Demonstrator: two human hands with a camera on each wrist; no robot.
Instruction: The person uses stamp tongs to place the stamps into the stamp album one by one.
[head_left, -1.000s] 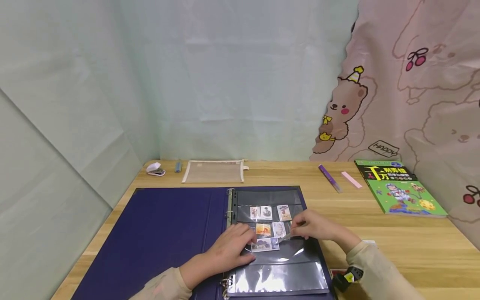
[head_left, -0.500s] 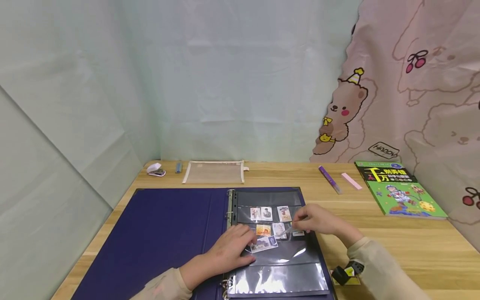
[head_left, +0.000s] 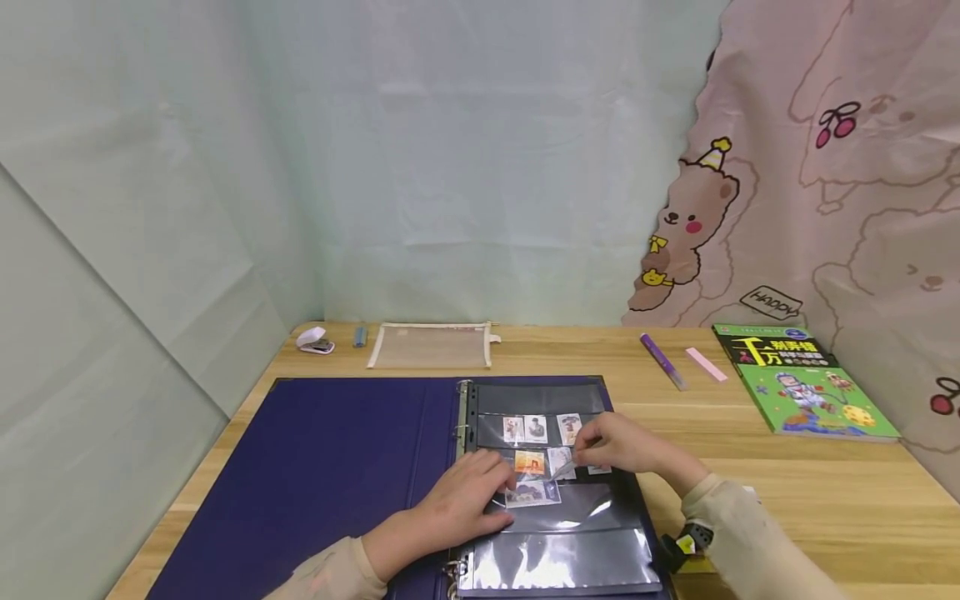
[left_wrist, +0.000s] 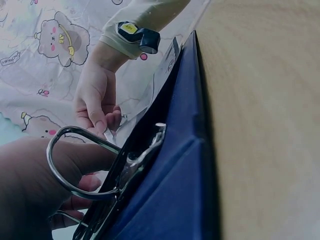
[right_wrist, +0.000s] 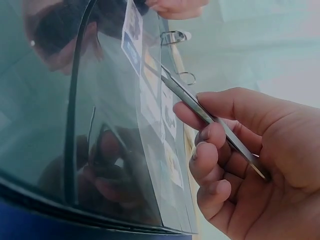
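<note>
My right hand pinches metal tweezers between thumb and fingers. Their tips point down-left to the upper right part of a wide stamp. That stamp lies over the third pocket strip of a black album page, slightly tilted. My left hand rests on the page's left side, fingers spread loosely, fingertips right at the stamp's left end. Above it, an orange stamp and a pale stamp sit in the second strip; several more stamps show in the page. In the left wrist view, a metal binder ring crosses the left hand.
The blue binder cover lies open to the left. Behind it are a small white stapler, a blue-grey block and a mesh zip pouch. A purple pen, pink strip and green book lie right.
The right hand rose slightly to the right, then came back left with the tweezers. The wide stamp tilted up at its right end and now lies nearly level. The left hand stayed put.
</note>
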